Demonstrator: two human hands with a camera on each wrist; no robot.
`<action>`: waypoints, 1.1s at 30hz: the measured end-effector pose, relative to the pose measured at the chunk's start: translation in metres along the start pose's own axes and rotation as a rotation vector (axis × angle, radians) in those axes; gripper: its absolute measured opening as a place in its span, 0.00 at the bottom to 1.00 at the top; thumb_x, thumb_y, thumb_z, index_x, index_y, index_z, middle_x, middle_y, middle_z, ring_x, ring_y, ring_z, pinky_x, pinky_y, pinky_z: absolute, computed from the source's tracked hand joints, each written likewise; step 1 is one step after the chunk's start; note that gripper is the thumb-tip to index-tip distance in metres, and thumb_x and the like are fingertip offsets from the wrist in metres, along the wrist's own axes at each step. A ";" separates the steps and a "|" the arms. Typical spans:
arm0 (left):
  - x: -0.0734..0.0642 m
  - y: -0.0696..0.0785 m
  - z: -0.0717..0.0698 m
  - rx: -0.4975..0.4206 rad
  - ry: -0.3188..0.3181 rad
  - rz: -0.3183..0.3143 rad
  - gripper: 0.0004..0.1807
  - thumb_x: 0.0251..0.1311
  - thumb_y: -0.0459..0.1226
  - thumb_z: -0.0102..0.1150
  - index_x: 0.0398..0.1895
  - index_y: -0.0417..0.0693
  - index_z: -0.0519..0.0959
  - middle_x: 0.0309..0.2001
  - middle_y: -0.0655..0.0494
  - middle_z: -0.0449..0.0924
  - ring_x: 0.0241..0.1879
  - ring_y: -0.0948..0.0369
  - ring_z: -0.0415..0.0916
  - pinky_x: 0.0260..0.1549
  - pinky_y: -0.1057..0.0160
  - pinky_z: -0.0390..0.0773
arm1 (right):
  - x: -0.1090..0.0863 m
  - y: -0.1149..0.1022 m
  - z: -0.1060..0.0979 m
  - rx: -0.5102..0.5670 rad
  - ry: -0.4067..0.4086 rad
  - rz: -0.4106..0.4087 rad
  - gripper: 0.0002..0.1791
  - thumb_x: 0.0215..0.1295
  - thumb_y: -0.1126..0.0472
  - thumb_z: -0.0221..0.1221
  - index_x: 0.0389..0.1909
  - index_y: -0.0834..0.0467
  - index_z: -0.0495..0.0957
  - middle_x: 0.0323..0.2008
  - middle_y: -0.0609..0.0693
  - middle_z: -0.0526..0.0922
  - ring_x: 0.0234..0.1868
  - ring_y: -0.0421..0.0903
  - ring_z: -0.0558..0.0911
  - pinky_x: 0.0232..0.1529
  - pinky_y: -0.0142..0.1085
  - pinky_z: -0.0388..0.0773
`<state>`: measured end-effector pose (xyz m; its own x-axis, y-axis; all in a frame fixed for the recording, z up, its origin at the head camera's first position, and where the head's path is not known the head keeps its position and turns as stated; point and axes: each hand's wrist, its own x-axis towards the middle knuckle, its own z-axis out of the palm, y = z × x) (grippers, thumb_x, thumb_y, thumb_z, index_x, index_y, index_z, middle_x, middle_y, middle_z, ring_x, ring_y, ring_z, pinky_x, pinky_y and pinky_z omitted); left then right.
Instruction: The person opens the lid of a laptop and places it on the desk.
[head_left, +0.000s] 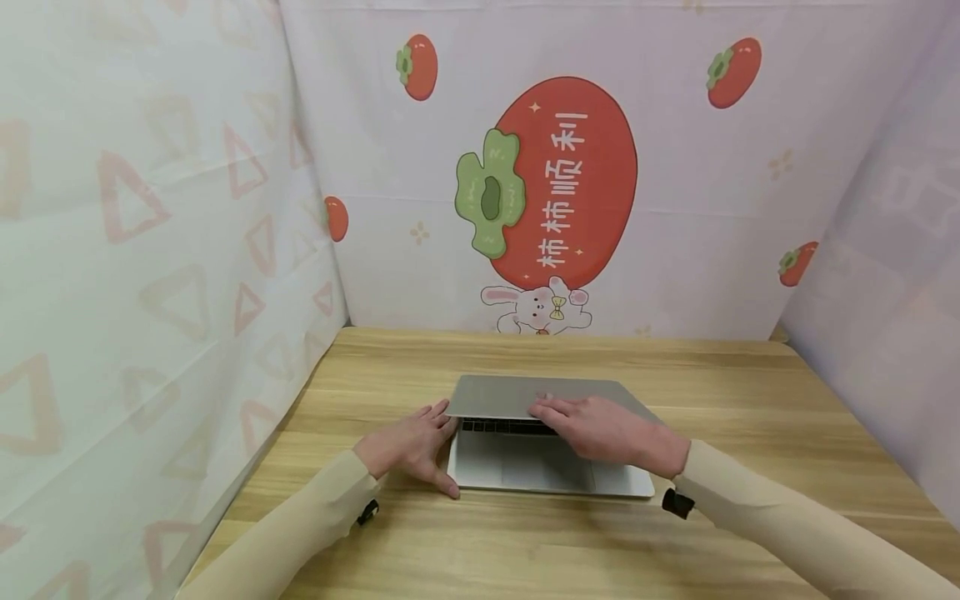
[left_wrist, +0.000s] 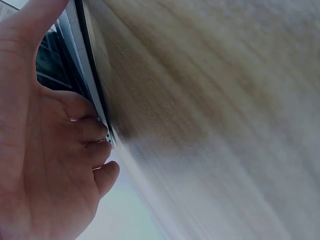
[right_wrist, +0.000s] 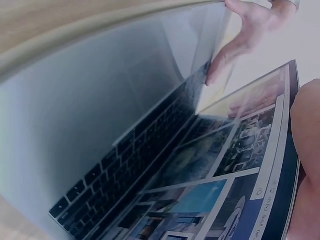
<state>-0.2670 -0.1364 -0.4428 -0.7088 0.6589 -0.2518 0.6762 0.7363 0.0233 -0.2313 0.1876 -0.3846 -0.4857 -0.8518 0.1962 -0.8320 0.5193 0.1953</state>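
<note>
A silver laptop stands partly open, its lid tilted low over the base. My right hand rests on the outside of the lid near its free edge, fingers stretched out. Beside the base's left edge, my left hand touches the side with thumb and fingers spread apart. In the right wrist view the lit screen shows rows of pictures above the black keyboard. The left wrist view has the left palm up close against the laptop's edge.
The laptop lies on a wooden table. A patterned cloth with red persimmons and a rabbit hangs behind the table, and more cloth with triangles closes off the left side. Dark bands sit at both wrists.
</note>
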 end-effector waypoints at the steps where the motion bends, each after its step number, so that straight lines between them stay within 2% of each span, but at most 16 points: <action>1: 0.000 0.000 0.000 0.009 -0.007 -0.002 0.69 0.39 0.78 0.57 0.76 0.39 0.54 0.76 0.45 0.55 0.78 0.46 0.43 0.75 0.51 0.51 | 0.001 0.001 -0.001 0.009 -0.003 0.004 0.28 0.61 0.68 0.63 0.64 0.59 0.71 0.59 0.55 0.81 0.53 0.48 0.85 0.43 0.40 0.85; 5: 0.001 -0.001 0.000 0.048 -0.027 -0.007 0.70 0.40 0.80 0.54 0.77 0.40 0.51 0.78 0.44 0.50 0.78 0.47 0.42 0.76 0.52 0.51 | 0.004 0.004 -0.007 0.037 -0.026 0.026 0.29 0.61 0.67 0.65 0.63 0.58 0.71 0.58 0.52 0.82 0.47 0.46 0.87 0.44 0.39 0.85; 10: 0.001 -0.001 0.000 0.061 -0.022 0.006 0.70 0.40 0.80 0.52 0.77 0.40 0.50 0.78 0.43 0.47 0.78 0.47 0.44 0.75 0.52 0.53 | 0.007 0.009 -0.012 0.023 -0.032 0.030 0.28 0.61 0.65 0.65 0.63 0.55 0.71 0.57 0.49 0.83 0.45 0.44 0.87 0.43 0.39 0.85; 14: 0.001 -0.002 0.000 0.067 -0.010 0.019 0.69 0.41 0.79 0.52 0.77 0.40 0.51 0.78 0.42 0.46 0.78 0.47 0.45 0.75 0.52 0.54 | 0.009 0.012 -0.015 0.022 -0.032 0.042 0.28 0.62 0.65 0.65 0.63 0.54 0.70 0.55 0.48 0.83 0.38 0.41 0.86 0.39 0.37 0.85; 17: 0.001 -0.002 0.001 0.059 -0.016 0.016 0.69 0.42 0.79 0.51 0.77 0.40 0.51 0.78 0.41 0.45 0.78 0.48 0.44 0.75 0.52 0.54 | 0.011 0.015 -0.017 0.053 -0.029 0.051 0.27 0.62 0.67 0.63 0.62 0.56 0.70 0.53 0.49 0.84 0.29 0.39 0.83 0.36 0.35 0.85; 20: 0.000 -0.002 0.002 0.044 -0.025 0.007 0.69 0.42 0.80 0.51 0.77 0.41 0.50 0.79 0.42 0.44 0.78 0.48 0.44 0.75 0.52 0.53 | 0.015 0.017 -0.019 0.096 -0.028 0.059 0.25 0.64 0.68 0.62 0.61 0.57 0.71 0.49 0.49 0.85 0.24 0.38 0.79 0.35 0.34 0.84; 25: -0.001 -0.003 0.003 0.030 -0.023 0.004 0.69 0.41 0.80 0.51 0.77 0.41 0.50 0.79 0.42 0.44 0.78 0.48 0.43 0.75 0.52 0.53 | 0.021 0.022 -0.024 0.131 -0.040 0.084 0.22 0.66 0.67 0.59 0.60 0.58 0.71 0.43 0.49 0.86 0.27 0.39 0.80 0.39 0.36 0.85; 33: 0.001 -0.003 0.003 0.029 -0.022 0.010 0.69 0.42 0.80 0.51 0.77 0.41 0.50 0.79 0.42 0.44 0.78 0.48 0.43 0.75 0.52 0.52 | 0.026 0.031 -0.031 0.158 -0.082 0.121 0.21 0.67 0.67 0.59 0.59 0.56 0.70 0.44 0.49 0.86 0.24 0.37 0.76 0.38 0.35 0.85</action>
<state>-0.2692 -0.1391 -0.4455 -0.6978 0.6623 -0.2728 0.6888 0.7250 -0.0019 -0.2616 0.1834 -0.3432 -0.5992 -0.7901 0.1289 -0.7950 0.6062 0.0203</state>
